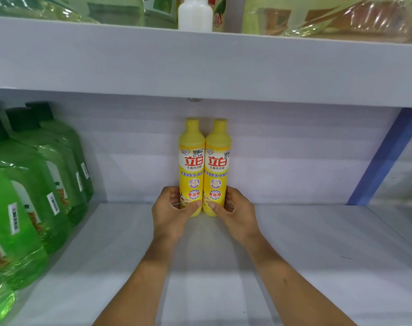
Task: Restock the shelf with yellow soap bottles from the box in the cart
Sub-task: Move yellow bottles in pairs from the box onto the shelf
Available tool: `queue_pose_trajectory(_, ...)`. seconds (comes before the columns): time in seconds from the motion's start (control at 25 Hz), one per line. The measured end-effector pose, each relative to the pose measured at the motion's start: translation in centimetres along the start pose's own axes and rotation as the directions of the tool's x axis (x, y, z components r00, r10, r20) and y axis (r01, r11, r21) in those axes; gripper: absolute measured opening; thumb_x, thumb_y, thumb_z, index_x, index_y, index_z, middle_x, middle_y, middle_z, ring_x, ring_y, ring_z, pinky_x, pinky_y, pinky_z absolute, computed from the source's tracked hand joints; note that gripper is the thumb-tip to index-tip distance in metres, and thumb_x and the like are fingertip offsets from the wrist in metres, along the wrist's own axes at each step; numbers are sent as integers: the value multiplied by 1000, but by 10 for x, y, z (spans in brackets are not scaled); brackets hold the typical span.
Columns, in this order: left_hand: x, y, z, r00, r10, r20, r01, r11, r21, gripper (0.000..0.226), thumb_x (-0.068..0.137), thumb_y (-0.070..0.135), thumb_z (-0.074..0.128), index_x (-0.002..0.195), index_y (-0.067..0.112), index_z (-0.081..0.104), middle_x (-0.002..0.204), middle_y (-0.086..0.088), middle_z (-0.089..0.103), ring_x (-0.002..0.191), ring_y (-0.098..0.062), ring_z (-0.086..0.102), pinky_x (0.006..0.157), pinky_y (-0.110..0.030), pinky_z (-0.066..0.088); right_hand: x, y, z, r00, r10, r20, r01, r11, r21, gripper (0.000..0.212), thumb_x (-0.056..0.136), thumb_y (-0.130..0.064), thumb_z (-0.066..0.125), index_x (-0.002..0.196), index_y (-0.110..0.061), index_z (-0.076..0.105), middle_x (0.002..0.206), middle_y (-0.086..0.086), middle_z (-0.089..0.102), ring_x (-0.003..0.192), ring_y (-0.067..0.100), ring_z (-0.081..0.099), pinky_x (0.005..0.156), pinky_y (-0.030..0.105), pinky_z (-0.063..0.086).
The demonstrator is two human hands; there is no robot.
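Observation:
Two yellow soap bottles stand upright side by side, touching, at the back of the white shelf (pixel 317 243). My left hand (pixel 170 211) grips the base of the left yellow bottle (pixel 191 158), thumb across its front. My right hand (pixel 237 211) grips the base of the right yellow bottle (pixel 217 158) the same way. Both bottles show red-and-white labels facing me. The box and the cart are out of view.
A row of green bottles (pixel 35 196) fills the shelf's left side. The upper shelf board (pixel 200 67) hangs low above the yellow caps and carries a white bottle (pixel 195 14) and wrapped packs. A blue upright post (pixel 383 156) bounds the right.

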State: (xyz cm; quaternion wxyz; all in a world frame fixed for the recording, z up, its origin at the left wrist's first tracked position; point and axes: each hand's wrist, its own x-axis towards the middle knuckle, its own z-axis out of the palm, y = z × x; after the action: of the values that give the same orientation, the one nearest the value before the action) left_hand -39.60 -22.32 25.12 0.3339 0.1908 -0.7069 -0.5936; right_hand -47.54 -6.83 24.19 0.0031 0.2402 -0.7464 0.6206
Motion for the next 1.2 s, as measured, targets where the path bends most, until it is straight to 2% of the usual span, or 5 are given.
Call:
queue_pose_trajectory(0.36, -10, 13, -1, 1000, 7, 11, -6, 999, -36, 46, 69, 17, 91, 108, 19, 66, 96, 13, 71, 81, 9, 69, 65, -5, 50, -7, -18, -3, 997, 76, -3, -76, 996, -48, 48, 84, -36, 81, 125, -17, 66, 113, -11, 73, 103, 7, 70, 90, 25, 58)
queue_pose_trajectory(0.48, -20, 26, -13, 998, -35, 48, 28, 990, 140, 47, 72, 35, 88, 109, 26, 61, 105, 12, 66, 103, -7, 67, 84, -22, 52, -19, -39, -15, 987, 161, 15, -153, 961, -232, 63, 87, -47, 73, 137, -12, 56, 124, -9, 62, 116, 14, 59, 98, 26, 47)
queue_pose_trajectory(0.64, -37, 66, -48, 943, -143, 301, -157, 607, 779, 67, 87, 52, 66, 139, 15, 45, 137, -5, 56, 129, -29, 51, 101, -37, 43, -38, -71, -46, 963, 180, 201, -7, 761, -649, 77, 91, -53, 65, 149, -10, 41, 152, 8, 45, 141, 25, 41, 111, 31, 34)
queue_pose_trajectory(0.8, -81, 110, -72, 852, -261, 455, -404, 224, 887, 90, 86, 74, 42, 154, 18, 26, 154, -7, 38, 141, -27, 37, 112, -37, 34, -71, -112, -65, 891, 215, 400, 226, 554, -801, 75, 91, -58, 60, 149, -17, 37, 152, 6, 40, 139, 27, 37, 110, 39, 40)
queue_pose_trajectory(1.2, -199, 172, -118, 784, -155, 601, -582, 152, 799, 75, 93, 65, 47, 150, 17, 32, 149, -12, 42, 136, -32, 40, 112, -44, 36, -196, -191, -82, 907, 142, 396, 329, 348, -878, 77, 91, -64, 51, 149, -15, 37, 149, 12, 44, 135, 33, 42, 108, 45, 41)
